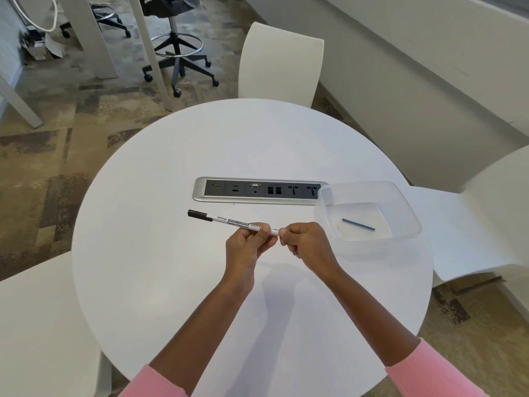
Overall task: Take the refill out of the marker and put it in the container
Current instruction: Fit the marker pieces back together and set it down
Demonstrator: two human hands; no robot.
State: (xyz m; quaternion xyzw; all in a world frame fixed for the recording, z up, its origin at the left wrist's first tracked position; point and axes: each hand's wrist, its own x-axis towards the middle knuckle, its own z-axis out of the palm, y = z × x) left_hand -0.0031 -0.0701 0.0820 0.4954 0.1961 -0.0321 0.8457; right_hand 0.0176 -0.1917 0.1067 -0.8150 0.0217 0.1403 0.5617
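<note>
A slim white marker [229, 220] with a black cap at its left end is held above the round white table [171, 282]. My left hand [246, 242] grips the barrel near its right end. My right hand [303, 242] pinches the marker's rear tip, fingers curled. To the right stands a clear plastic container [400, 202], and a thin dark blue refill [358, 225] lies on its floor. The part of the marker between my fingers is hidden.
A silver and black socket panel [257, 191] is set into the table behind my hands. White chairs [280, 64] stand at the far side, at the right and at the near left. A black office stool [177, 53] stands on the carpet beyond.
</note>
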